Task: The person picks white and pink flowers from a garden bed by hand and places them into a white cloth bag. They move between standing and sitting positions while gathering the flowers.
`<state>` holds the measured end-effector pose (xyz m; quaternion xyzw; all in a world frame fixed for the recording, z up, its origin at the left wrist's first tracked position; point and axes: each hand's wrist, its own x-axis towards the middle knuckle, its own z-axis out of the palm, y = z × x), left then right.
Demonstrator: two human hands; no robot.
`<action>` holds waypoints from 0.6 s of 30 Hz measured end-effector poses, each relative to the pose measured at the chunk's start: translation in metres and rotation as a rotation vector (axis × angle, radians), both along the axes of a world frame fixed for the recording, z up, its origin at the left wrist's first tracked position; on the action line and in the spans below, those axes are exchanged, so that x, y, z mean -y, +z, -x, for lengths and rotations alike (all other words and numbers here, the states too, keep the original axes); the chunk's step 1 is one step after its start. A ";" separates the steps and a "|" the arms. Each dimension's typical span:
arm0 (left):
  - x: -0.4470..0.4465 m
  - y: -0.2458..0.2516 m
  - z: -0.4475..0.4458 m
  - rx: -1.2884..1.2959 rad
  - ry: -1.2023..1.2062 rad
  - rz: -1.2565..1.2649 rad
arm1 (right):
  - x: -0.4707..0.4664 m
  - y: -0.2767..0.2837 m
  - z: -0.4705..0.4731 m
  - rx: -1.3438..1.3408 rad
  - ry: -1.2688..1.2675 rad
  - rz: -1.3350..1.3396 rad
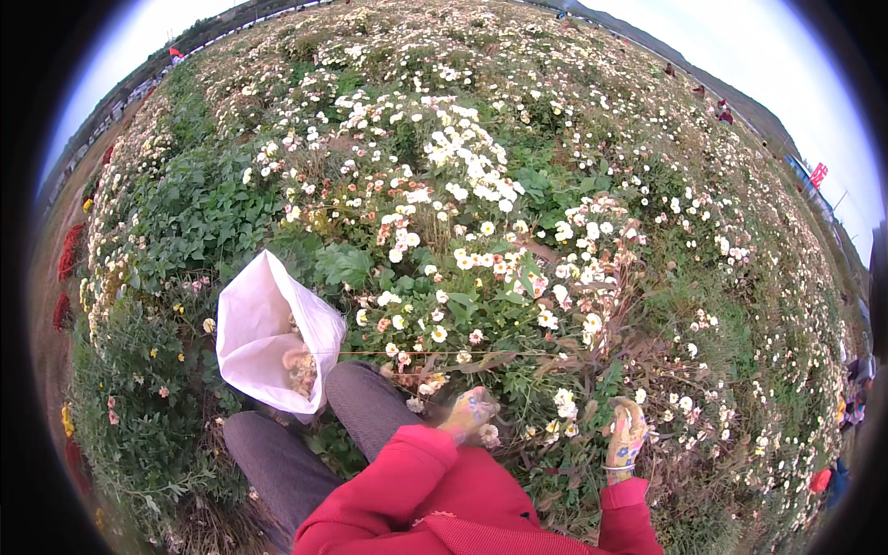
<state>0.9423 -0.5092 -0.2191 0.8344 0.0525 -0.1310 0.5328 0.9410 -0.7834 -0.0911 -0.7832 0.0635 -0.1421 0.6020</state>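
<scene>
My left hand [470, 414], in a yellowish patterned glove, is blurred among the plants just past my knee. Pale blooms [488, 435] show right beside it; whether they are in its grip is unclear. Farther right, my right hand [626, 431] wears a similar glove with blue flower marks and a band at the wrist. Its fingers are curled over the foliage, and what they hold cannot be made out. Between the two hands stand white chrysanthemum-like flowers [565, 404]. Against my knees leans a white sack [239, 326], mouth wide, with picked flower heads [302, 371] inside.
Dense white and faded pink flowers [472, 166] spread ahead, mixed with leafy green plants [201, 215]. Dry reddish stalks [617, 298] rise beyond my right hand. Red flowers [69, 251] border a dirt path at far left. Other people [723, 112] are in the distance.
</scene>
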 end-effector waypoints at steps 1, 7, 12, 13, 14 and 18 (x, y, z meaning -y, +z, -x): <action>0.002 0.045 0.010 -0.053 -0.053 0.191 | 0.016 -0.026 -0.001 -0.136 0.034 0.072; 0.017 0.082 0.038 0.080 -0.198 0.425 | 0.085 -0.209 0.009 -0.597 0.317 0.514; 0.013 0.064 0.040 -0.023 -0.052 0.559 | 0.032 -0.154 0.001 -0.415 0.135 -0.001; 0.011 0.054 0.042 -0.055 -0.036 0.554 | 0.028 -0.155 -0.007 -0.360 0.134 -0.076; 0.011 0.052 0.044 -0.069 -0.056 0.525 | 0.020 -0.149 -0.008 -0.363 0.148 -0.140; 0.017 0.052 0.037 -0.080 -0.150 0.496 | 0.028 -0.190 -0.036 -0.116 0.294 0.115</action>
